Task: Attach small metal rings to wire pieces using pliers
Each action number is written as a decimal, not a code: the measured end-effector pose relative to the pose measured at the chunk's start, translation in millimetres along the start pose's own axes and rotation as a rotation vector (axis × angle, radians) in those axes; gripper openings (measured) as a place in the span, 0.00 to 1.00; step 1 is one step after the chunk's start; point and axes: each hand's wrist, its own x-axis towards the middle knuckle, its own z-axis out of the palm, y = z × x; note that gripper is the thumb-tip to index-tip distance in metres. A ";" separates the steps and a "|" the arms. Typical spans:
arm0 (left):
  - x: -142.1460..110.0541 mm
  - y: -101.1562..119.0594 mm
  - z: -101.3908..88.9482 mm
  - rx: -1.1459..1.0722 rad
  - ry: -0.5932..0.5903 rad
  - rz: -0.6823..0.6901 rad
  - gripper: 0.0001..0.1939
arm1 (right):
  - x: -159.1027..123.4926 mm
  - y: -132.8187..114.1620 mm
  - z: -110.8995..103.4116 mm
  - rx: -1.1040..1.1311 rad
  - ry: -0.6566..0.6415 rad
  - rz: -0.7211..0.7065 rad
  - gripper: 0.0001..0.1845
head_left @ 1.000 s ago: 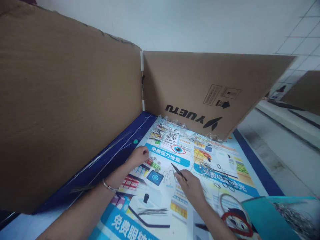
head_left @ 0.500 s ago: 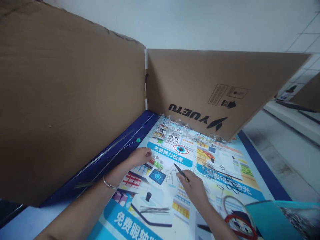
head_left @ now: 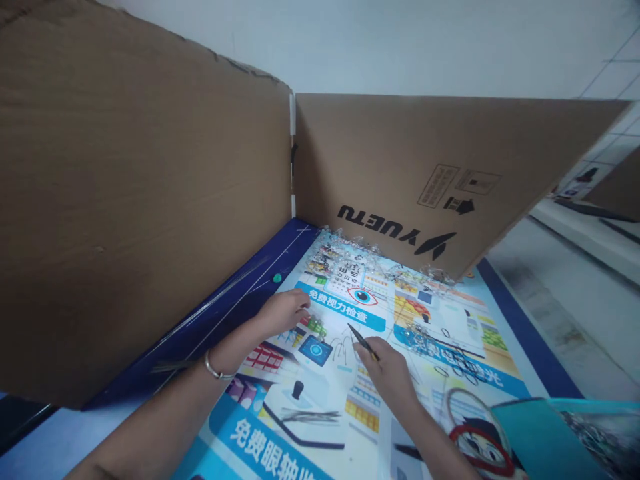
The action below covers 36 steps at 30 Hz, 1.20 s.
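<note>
My left hand [head_left: 284, 312], with a silver bangle on its wrist, is closed with fingers curled together beside some small clear pieces [head_left: 315, 325]. Whatever its fingertips pinch is too small to make out. In my right hand [head_left: 387, 365] is a slim dark pointed tool [head_left: 361, 339] with a touch of yellow, its tip directed up and left. Between the hands lie several thin bent wires [head_left: 343, 349] on the printed sheet [head_left: 330, 383]. Nearer to me rests a bundle of straight wires [head_left: 310, 417].
Cardboard panels [head_left: 150, 200] wall the left side and back. Clear loops [head_left: 365, 247] line the back panel's foot. Dark rings [head_left: 463, 367] and a wire cluster [head_left: 420, 340] lie on the right. A teal pouch [head_left: 533, 433] stands at front right, beside a red-rimmed round item [head_left: 480, 440].
My left hand has shifted slightly right, over the small clear pieces. The right hand and its pointed tool are almost still. The view has tilted a little.
</note>
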 end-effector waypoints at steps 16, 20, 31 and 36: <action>0.0 13.2 25.7 0.121 -0.097 0.307 0.09 | 0.0 -2.9 -1.5 -0.005 -0.001 -0.001 0.19; -1.2 8.9 28.5 0.190 -0.079 0.183 0.12 | -0.1 -2.7 -1.5 -0.003 -0.014 0.013 0.19; -3.7 8.5 16.4 0.222 -0.140 -0.045 0.11 | -0.2 -1.9 -0.6 -0.021 -0.009 -0.001 0.19; -5.6 12.2 5.9 0.166 -0.168 0.002 0.15 | 0.2 -2.4 -1.2 -0.020 -0.003 -0.004 0.20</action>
